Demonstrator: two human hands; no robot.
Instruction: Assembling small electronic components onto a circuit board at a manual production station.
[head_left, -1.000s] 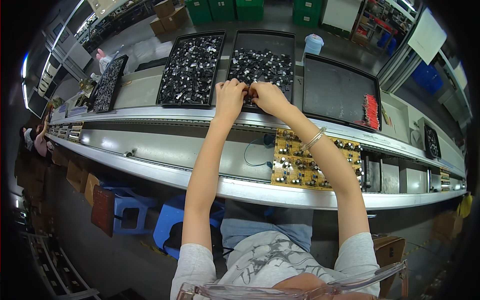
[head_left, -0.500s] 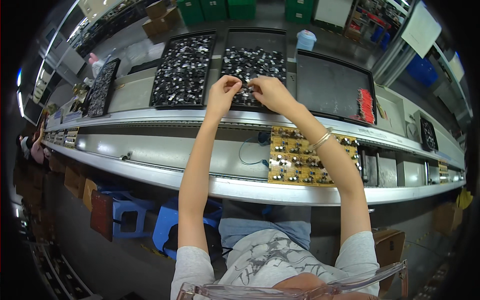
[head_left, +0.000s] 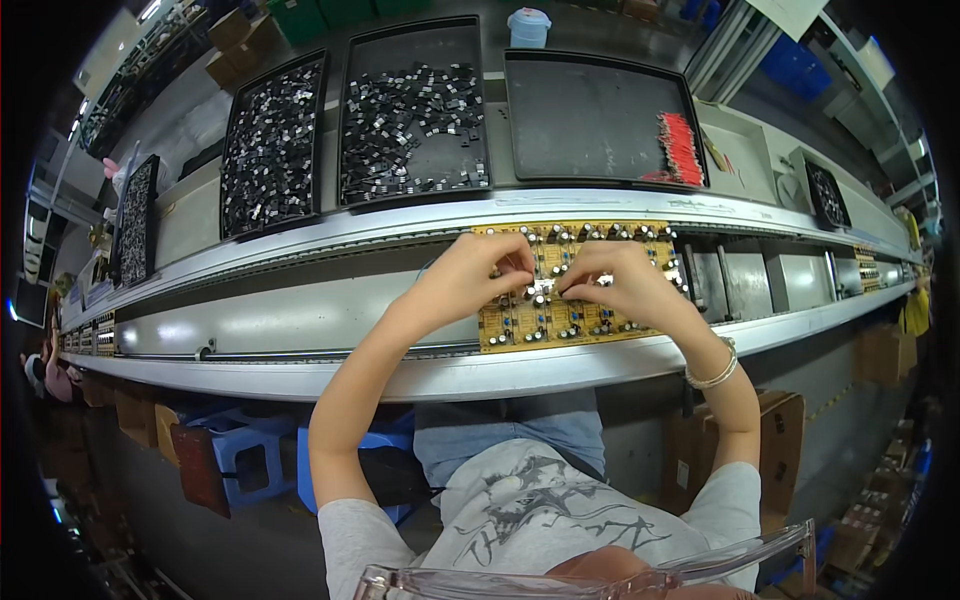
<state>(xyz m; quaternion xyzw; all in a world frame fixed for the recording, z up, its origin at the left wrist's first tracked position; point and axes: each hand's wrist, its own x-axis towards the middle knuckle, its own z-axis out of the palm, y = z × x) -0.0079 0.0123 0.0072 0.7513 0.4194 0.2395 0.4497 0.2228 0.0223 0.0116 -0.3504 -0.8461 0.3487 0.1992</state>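
Note:
Both my hands are over a panel of yellow-brown circuit boards (head_left: pixel 515 330) set with small capacitors and other components. My left hand (head_left: pixel 470 280) has thumb and index finger pinched above the panel's left middle part. A short way to the right, my right hand (head_left: pixel 625 285) also pinches, its fingertips down among the components. Whatever lies between the fingertips of either hand is too small and hidden to name. Beyond the panel stands a black tray (head_left: pixel 420 50) with loose small black parts that show silvery faces.
Another black tray (head_left: pixel 323 120), full of similar parts, stands to the left. At the right, a tray (head_left: pixel 580 120) holds a pile of red parts (head_left: pixel 680 150). Metal rails (head_left: pixel 270 375) run along the line. Blue stools (head_left: pixel 250 450) stand below it.
Both hands have come back from the middle parts tray and down to the circuit board panel. The view has shifted, and the trays now appear further left and higher.

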